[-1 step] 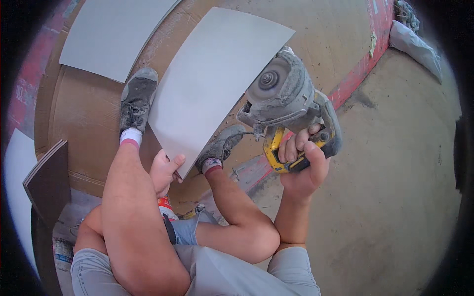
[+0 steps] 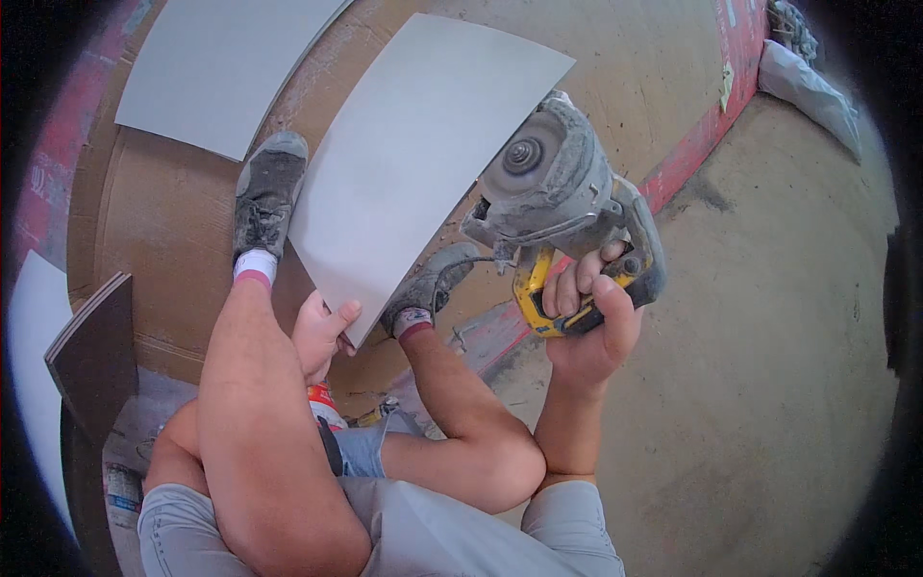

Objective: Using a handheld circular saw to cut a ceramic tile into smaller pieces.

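Note:
My left hand [image 2: 325,332] grips the near corner of a large white tile [image 2: 423,163], thumb on its face and fingers underneath. The tile slants away from me between my two dusty shoes. In my right hand [image 2: 601,322] is a handheld circular saw [image 2: 567,192] with a yellow and black handle and a dust-caked grey guard. My fingers wrap round the handle. The round blade [image 2: 524,159] faces up into view and sits against the tile's right edge. Whether it cuts into the edge cannot be made out.
Another white tile [image 2: 212,72] lies on brown cardboard [image 2: 159,221] at the far left. Dark-backed tiles [image 2: 96,356] stand at the left. A red strip [image 2: 707,144] crosses the dusty floor [image 2: 750,385]. At the far right lies a white sack [image 2: 808,91].

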